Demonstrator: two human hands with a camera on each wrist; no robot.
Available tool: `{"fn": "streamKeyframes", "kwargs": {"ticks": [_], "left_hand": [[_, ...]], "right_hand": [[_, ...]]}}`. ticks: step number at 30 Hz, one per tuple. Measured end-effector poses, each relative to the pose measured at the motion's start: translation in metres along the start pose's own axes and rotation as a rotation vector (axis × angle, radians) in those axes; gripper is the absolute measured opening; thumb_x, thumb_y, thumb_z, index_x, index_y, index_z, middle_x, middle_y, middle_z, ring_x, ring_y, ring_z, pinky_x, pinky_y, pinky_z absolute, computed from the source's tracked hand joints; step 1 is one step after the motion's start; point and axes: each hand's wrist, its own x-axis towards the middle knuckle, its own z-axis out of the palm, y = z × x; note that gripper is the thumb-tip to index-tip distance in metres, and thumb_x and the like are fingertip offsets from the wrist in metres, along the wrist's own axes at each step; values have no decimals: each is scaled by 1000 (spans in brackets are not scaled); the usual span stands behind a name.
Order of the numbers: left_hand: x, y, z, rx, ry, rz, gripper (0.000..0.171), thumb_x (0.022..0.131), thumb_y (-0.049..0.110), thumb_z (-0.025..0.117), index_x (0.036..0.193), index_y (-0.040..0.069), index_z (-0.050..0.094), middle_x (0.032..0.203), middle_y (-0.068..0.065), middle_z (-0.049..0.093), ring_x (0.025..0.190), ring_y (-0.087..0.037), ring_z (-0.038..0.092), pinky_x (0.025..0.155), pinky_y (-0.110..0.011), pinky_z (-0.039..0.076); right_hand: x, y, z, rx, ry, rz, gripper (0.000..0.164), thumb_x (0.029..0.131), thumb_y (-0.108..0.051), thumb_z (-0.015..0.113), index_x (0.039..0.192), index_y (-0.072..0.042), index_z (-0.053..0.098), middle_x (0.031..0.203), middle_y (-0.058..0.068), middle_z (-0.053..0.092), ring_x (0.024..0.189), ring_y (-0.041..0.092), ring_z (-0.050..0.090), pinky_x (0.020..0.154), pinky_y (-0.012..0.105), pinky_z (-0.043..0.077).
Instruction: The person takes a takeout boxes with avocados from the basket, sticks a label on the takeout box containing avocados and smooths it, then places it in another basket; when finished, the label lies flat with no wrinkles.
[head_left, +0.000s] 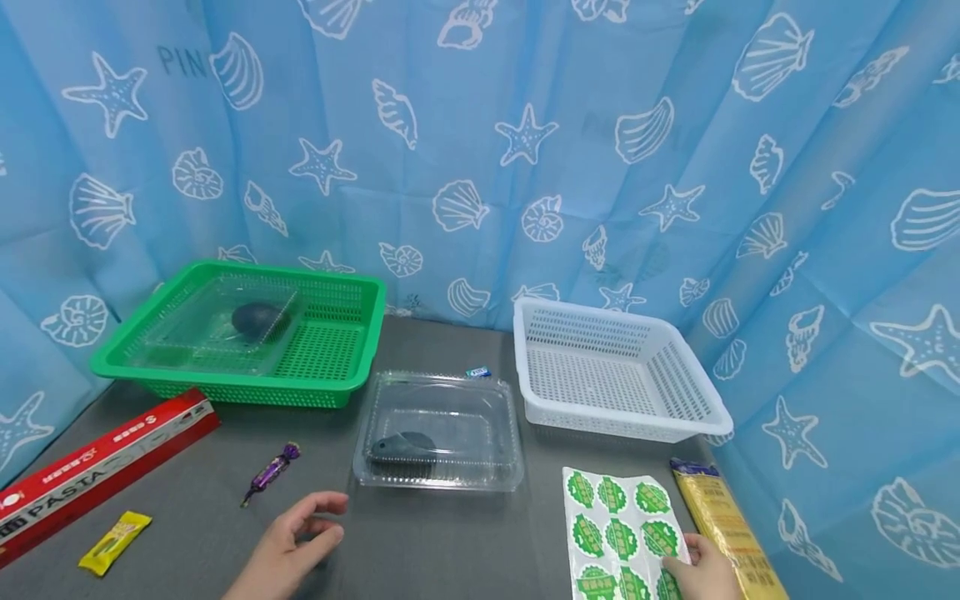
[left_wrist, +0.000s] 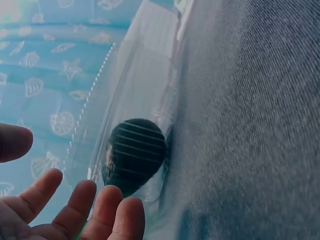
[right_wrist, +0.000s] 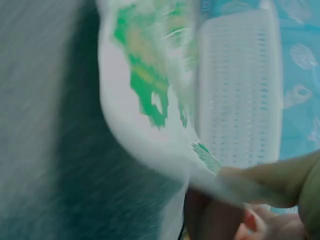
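My right hand (head_left: 705, 571) pinches the right edge of a white sheet of round green stickers (head_left: 621, 539) between thumb and fingers. The right wrist view shows the sticker sheet (right_wrist: 150, 100) curving up from the dark table. My left hand (head_left: 292, 542) holds nothing, its fingers loosely bent and the thumb apart. Just beyond it stands a lidded clear plastic container (head_left: 465, 425). Inside lies a dark avocado (head_left: 405, 448), at the front left. In the left wrist view the avocado (left_wrist: 136, 155) shows through the plastic, past my fingertips.
A green basket (head_left: 247, 387) at the left holds another clear container with a dark avocado. A white basket (head_left: 622, 429) stands back right. Around lie a red pasta box (head_left: 105, 471), purple candy (head_left: 272, 473), yellow packet (head_left: 115, 543), small blue-green packet (head_left: 477, 372) and gold package (head_left: 723, 521).
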Motion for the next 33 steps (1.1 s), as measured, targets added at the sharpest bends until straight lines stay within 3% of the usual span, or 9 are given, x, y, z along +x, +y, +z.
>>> {"fn": "streamKeyframes", "kwargs": {"ticks": [6,12,15,17,22,25,29,31,33], "left_hand": [[-2,5,5,-43,-19,96,40,84,19,56,117,-1,46,112,-18,50,89,-19,56,69,-25,47],[4,17,17,-186,-93,245,35,85,12,54,116,-2,44,105,-12,54,86,-17,58,67,-32,50],[11,30,25,-256,-190,316,34,86,8,52,116,-3,42,103,-9,54,85,-16,57,69,-35,51],[15,42,30,-300,-271,297,36,87,9,50,120,-2,38,106,-10,51,88,-18,57,71,-37,50],[24,71,39,-397,-465,254,44,91,15,42,129,-2,28,112,-13,47,95,-21,55,76,-37,49],[29,77,45,-465,-601,254,47,91,14,41,132,-1,25,114,-11,50,95,-20,56,73,-35,50],[34,72,58,-531,-776,314,50,87,2,47,131,-6,26,113,-14,55,94,-21,59,70,-31,51],[36,68,65,-533,-792,346,51,82,-5,50,128,-10,29,110,-17,56,91,-21,59,70,-30,51],[37,64,71,-513,-737,352,51,78,-10,52,125,-13,32,105,-19,58,89,-22,60,70,-32,51]], "right_hand": [[-14,-20,-13,506,-21,24,53,79,-8,59,119,11,30,70,0,60,61,17,61,56,35,51],[-29,-58,-19,735,-75,-68,42,84,-7,53,119,-4,30,77,-6,61,70,14,63,63,33,52],[-39,-79,-16,765,-151,-201,33,84,-6,54,112,-9,38,81,-5,62,72,14,63,61,32,52],[-45,-89,-10,783,-249,-331,28,83,-3,54,108,-9,44,82,-3,63,72,15,63,60,30,52],[-52,-106,7,816,-670,-602,23,84,4,48,102,-9,52,84,2,61,72,14,62,59,25,52],[-52,-112,17,742,-821,-687,22,83,8,47,102,-4,51,83,2,61,70,13,62,57,24,51],[-52,-117,25,587,-828,-727,20,82,3,53,101,6,49,82,6,61,67,14,61,54,28,51],[-53,-120,26,494,-763,-717,25,80,-2,58,101,8,49,82,10,60,66,15,61,54,31,52],[-54,-124,27,387,-629,-709,30,78,-9,62,102,5,51,85,11,59,69,15,60,58,31,52]]}}
